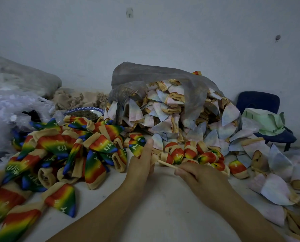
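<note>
My left hand (142,161) grips a small rainbow cloth cone (137,148) with a tan cuff. My right hand (196,177) pinches a thin wooden stick (166,164) whose far end points into the piece held by the left hand. A heap of finished rainbow cones (61,154) with white lettering lies to the left. Pale inside-out cones (172,110) spill from a grey plastic bag (145,74) straight ahead. A few part-turned red and tan pieces (189,154) lie just beyond my hands.
The white work surface (154,198) lies under my forearms. A blue-rimmed bowl (84,112) stands behind the rainbow heap. Clear plastic bags (14,105) sit at far left, a dark blue chair with green cloth (266,119) at right, more pale cones (276,189) near right.
</note>
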Motion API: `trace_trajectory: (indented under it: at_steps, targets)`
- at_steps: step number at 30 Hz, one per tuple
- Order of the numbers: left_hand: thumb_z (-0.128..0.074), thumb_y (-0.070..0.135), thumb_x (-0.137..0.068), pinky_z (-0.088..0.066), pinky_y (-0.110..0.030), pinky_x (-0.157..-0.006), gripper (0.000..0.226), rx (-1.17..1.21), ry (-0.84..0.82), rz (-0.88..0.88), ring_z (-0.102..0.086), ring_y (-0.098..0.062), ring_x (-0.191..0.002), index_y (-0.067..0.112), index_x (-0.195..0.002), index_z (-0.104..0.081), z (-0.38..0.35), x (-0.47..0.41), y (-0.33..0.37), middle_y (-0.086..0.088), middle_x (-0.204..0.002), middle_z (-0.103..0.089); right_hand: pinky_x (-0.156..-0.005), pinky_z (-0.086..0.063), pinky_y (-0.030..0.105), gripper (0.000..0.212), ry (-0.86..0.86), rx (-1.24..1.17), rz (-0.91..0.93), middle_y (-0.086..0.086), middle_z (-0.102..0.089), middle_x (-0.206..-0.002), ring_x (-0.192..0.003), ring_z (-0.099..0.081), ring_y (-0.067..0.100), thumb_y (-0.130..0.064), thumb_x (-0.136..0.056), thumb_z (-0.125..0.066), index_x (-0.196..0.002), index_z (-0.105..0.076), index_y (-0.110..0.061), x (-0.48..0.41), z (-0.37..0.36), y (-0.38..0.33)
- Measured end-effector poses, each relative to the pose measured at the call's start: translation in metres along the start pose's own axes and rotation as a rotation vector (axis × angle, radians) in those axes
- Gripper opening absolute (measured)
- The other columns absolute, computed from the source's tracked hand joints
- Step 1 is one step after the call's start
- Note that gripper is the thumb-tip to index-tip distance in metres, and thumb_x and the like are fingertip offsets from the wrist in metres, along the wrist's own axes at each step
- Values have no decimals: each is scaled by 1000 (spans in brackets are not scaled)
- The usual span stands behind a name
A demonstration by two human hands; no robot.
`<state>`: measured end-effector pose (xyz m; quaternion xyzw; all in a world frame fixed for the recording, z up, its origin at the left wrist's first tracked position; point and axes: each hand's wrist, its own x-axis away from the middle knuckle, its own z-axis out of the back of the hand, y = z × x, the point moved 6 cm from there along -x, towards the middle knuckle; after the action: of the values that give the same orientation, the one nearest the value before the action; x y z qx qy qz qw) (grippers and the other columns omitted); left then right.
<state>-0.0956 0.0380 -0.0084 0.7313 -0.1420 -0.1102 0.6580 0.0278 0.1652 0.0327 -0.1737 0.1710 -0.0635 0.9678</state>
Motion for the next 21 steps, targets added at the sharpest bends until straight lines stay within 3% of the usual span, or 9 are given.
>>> trace_trajectory:
  at_steps: [2,5,7,9,12,15,17,19,21]
  targets:
    - [-54,61,-88,-25,-27,-49,68,7,-29,19,-30,-11,-40,23,-34,-38,-6,1,-1,6,-41,-31,-59,-41,21,35,-3,34,20,-13,-63,-79,-74,-54,1,-60,-91,-31,-94,-59,-40,0,1,-1]
    - [-54,48,-94,-28,-23,-45,69,-14,-19,18,-32,-8,-35,23,-31,-42,-12,4,1,9,-37,-33,-61,-42,22,24,-17,-40,-20,-9,-63,-79,-73,-55,4,-52,-94,-35,-85,-55,-42,0,-7,-13]
    - [-54,49,-94,-33,-19,-40,68,-11,-5,-61,-36,-6,-36,25,-31,-45,-15,7,6,9,-37,-37,-62,-42,20,26,0,-297,-119,-11,-62,-77,-71,-55,3,-44,-97,-40,-78,-57,-36,3,-18,-24]
    - [-55,55,-91,-38,-19,-44,67,-10,33,-96,-41,-5,-39,28,-31,-48,-13,10,11,9,-39,-42,-62,-40,16,31,-16,-547,-254,-15,-61,-72,-69,-54,1,-41,-98,-42,-73,-59,-31,7,-32,-30]
    - [-50,73,-78,-38,-25,-48,65,-30,46,-86,-40,-2,-35,30,-30,-49,-12,10,13,8,-37,-41,-55,-35,19,36,-48,-650,-373,-22,-56,-58,-57,-49,-5,-44,-98,-40,-73,-60,-27,9,-47,-33]
    - [-50,72,-79,-40,-15,-43,59,-72,60,-93,-44,1,-33,40,-29,-49,-8,10,11,12,-34,-43,-66,-44,18,32,-13,-558,-284,-13,-64,-76,-72,-56,-6,-42,-98,-40,-76,-59,-29,6,-41,-32]
    - [-49,79,-68,-36,-20,-46,60,-66,24,-98,-38,-1,-35,30,-33,-48,-8,11,8,10,-37,-39,-77,-50,29,28,1,-374,-187,-8,-66,-85,-82,-61,2,-45,-98,-39,-85,-60,-30,4,-32,-29]
    - [-48,86,-58,-32,-16,-42,64,-42,12,-75,-33,-3,-36,26,-34,-42,-6,11,6,10,-39,-34,-72,-51,32,34,15,-140,-95,-9,-67,-85,-80,-61,4,-52,-95,-35,-90,-60,-31,0,-17,-23]
    - [-48,86,-62,-31,-18,-42,68,-6,28,-22,-32,-7,-37,25,-35,-38,-2,8,4,7,-41,-33,-61,-47,28,37,10,4,-37,-15,-62,-77,-72,-56,1,-61,-91,-30,-85,-58,-38,-1,-2,-15]
